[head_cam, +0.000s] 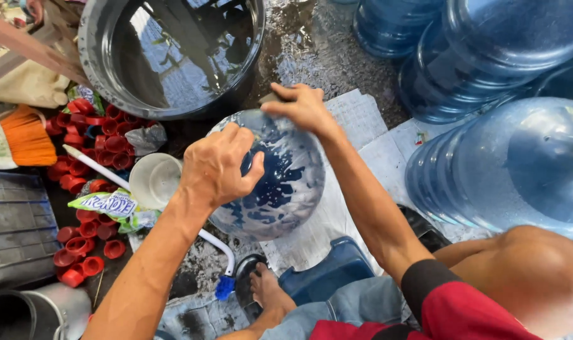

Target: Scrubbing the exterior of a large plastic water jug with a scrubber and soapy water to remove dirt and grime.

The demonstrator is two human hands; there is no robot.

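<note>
the large round blue plastic water jug (280, 189), streaked with white soap foam, is lying on wet paper sheets (368, 145) on the floor, under both hands. the left hand (217, 167) is pressing on its curved side, fingers (252, 173) spread apart over the surface. the right hand (302, 107) is resting on the far side, fingers curled together, maybe on a small scrubber. the jug looks empty and light, stiff but very slippery; a flat open palm probably holds better than fingertips.

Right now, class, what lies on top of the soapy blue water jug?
Both hands: the left hand rests on the soapy water jug, and the right hand presses near its far edge. Anything under the palms is hidden.
</note>
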